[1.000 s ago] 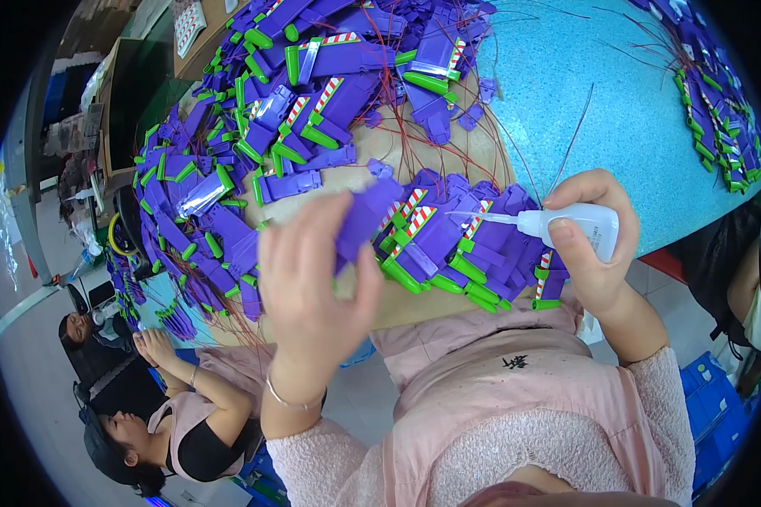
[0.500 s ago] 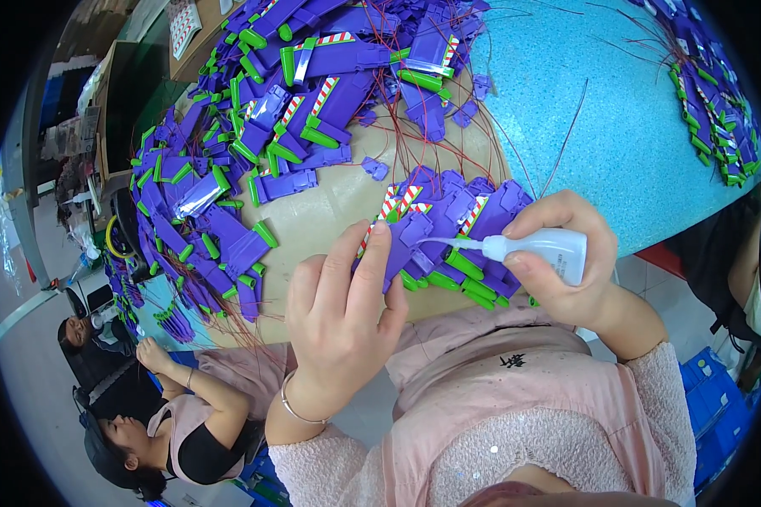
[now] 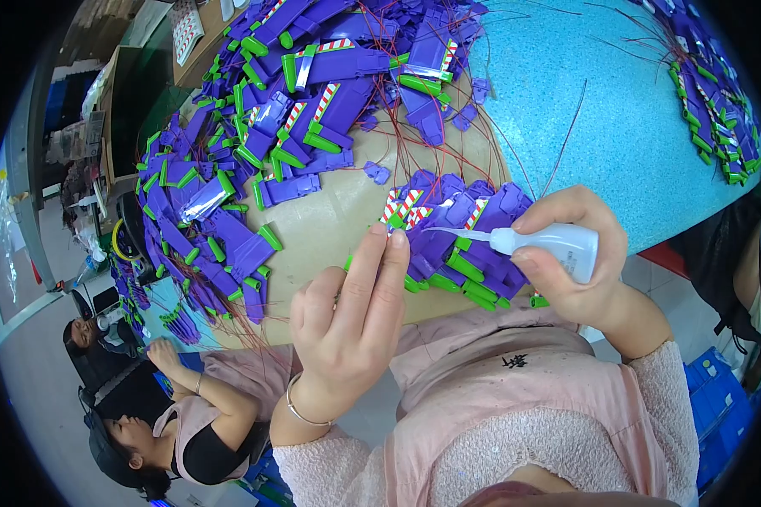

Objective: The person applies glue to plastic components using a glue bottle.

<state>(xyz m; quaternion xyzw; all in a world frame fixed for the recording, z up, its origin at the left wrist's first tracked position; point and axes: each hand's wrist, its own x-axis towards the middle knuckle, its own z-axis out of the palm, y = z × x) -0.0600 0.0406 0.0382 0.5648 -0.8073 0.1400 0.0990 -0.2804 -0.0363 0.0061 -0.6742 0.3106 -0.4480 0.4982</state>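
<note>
My right hand (image 3: 579, 253) is closed round a small translucent squeeze bottle (image 3: 566, 251), its long thin nozzle pointing left. The nozzle's tip is just right of my left fingertips, above the purple pieces; I cannot tell whether it touches anything. My left hand (image 3: 351, 313) is closed, its fingers pressed together over a purple and green plastic wing piece, mostly hidden behind them. Beside and beyond it lies a small stack of purple wing pieces (image 3: 457, 207) with green ends and red-and-white striped edges, thin red wires coming off them.
A large heap of purple and green wing pieces (image 3: 338, 63) covers the table's far left. Another pile (image 3: 710, 110) lies at the far right on the blue tabletop (image 3: 600, 118). Red wires trail between them. A co-worker (image 3: 186, 406) sits at the left; another person (image 3: 89, 334) is farther back.
The purple piece in my left hand has turned and now shows less beyond the fingers. My right hand and the bottle have shifted slightly right, with the nozzle still near my left fingertips.
</note>
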